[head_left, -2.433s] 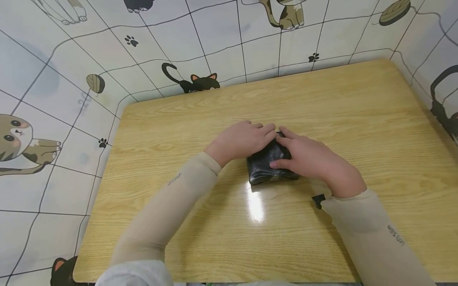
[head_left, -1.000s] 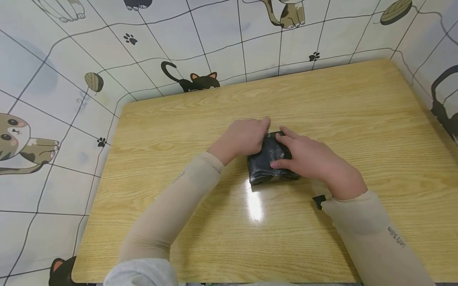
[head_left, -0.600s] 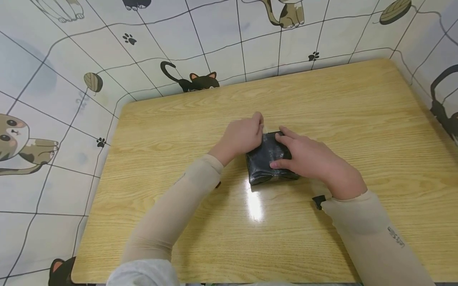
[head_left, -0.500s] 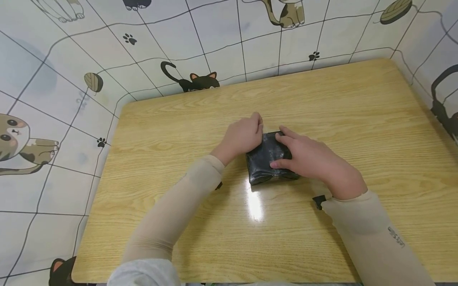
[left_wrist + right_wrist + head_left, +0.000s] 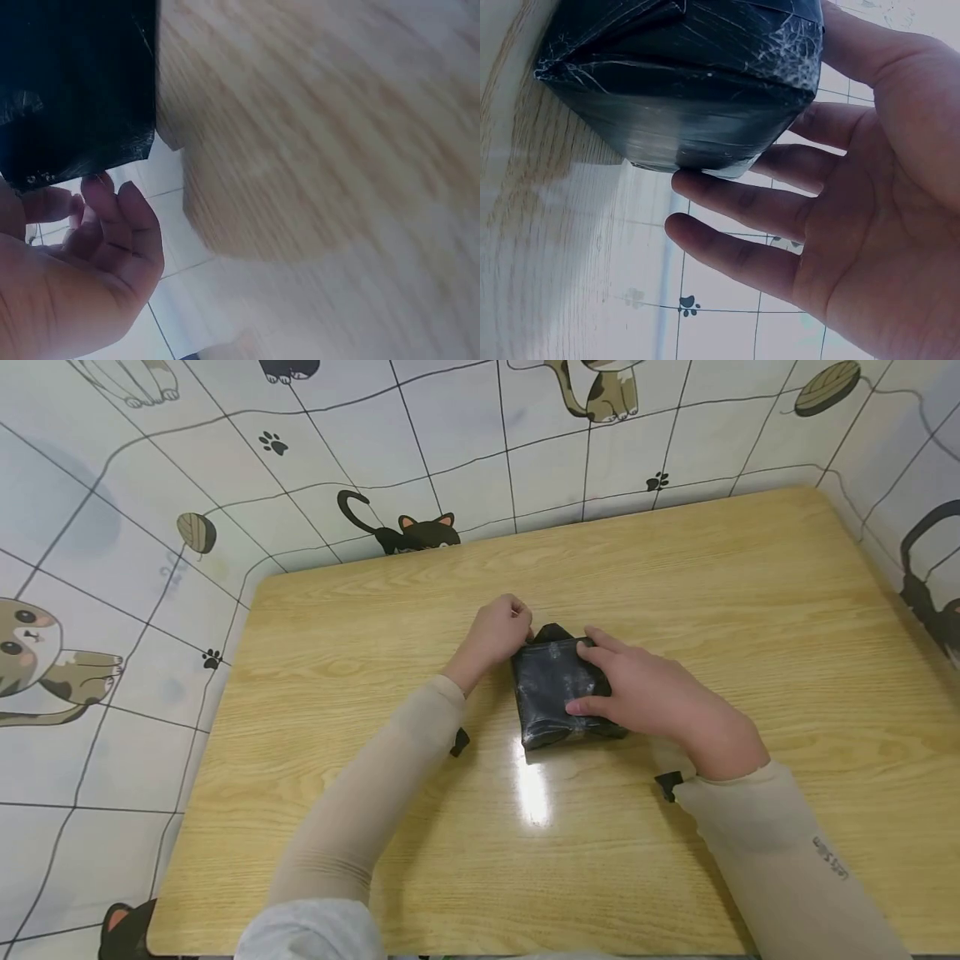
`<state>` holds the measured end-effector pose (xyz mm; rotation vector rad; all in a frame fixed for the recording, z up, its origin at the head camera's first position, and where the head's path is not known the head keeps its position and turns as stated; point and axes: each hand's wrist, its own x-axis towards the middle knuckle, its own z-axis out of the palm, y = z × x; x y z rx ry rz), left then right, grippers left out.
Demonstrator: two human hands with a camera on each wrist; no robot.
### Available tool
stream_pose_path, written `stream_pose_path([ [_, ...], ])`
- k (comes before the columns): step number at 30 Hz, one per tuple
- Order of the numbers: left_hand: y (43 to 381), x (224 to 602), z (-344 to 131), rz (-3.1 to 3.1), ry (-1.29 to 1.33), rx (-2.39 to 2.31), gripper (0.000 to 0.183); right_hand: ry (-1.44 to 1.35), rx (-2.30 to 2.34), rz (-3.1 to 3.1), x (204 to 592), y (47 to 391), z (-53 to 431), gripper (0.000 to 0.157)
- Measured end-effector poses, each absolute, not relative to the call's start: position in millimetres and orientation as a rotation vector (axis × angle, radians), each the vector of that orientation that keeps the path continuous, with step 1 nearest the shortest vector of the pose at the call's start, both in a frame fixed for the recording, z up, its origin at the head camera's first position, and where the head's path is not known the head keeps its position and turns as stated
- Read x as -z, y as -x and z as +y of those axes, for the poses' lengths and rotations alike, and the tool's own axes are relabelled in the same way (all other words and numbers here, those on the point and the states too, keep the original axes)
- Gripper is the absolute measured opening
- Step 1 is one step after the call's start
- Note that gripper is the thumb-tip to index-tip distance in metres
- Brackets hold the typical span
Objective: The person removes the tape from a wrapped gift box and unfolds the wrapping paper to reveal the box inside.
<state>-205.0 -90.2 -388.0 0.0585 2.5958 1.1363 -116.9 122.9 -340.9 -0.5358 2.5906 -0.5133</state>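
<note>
A squarish package (image 5: 558,685) wrapped in shiny black plastic lies on the wooden table, with scuffed clear tape across it. A small black flap (image 5: 553,632) stands up at its far edge. My left hand (image 5: 495,631) is at the far left corner with fingers curled; they seem to pinch a thin strip of clear tape, barely visible. In the left wrist view those fingertips (image 5: 97,187) are close to the package edge. My right hand (image 5: 648,689) holds the package's right side, thumb on top and fingers towards the far edge. The right wrist view shows its fingers (image 5: 742,199) spread against the wrapping.
The wood-grain table (image 5: 360,635) extends around the package on all sides. A wall (image 5: 465,443) with cat drawings and grid lines borders its back and sides. Small black pieces (image 5: 670,785) show beside both wrists.
My left hand has drawn back leftwards from the top of the package, its fingers curling. The black flap has come up at the far edge. My right hand stays in place.
</note>
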Motion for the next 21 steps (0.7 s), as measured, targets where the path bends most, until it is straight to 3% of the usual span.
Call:
stream_pose_path([
  [9,207,385,-88,2.490,-0.031,-1.467,0.048,0.541,0.500,2.583,341,117,122,0.097],
  [16,197,363,-93,2.675,-0.224,-1.117,0.027,0.539,0.502,2.578,339,118,123,0.097],
  [21,182,349,-97,2.624,-0.448,-0.845,0.024,0.541,0.514,2.575,340,118,123,0.097],
])
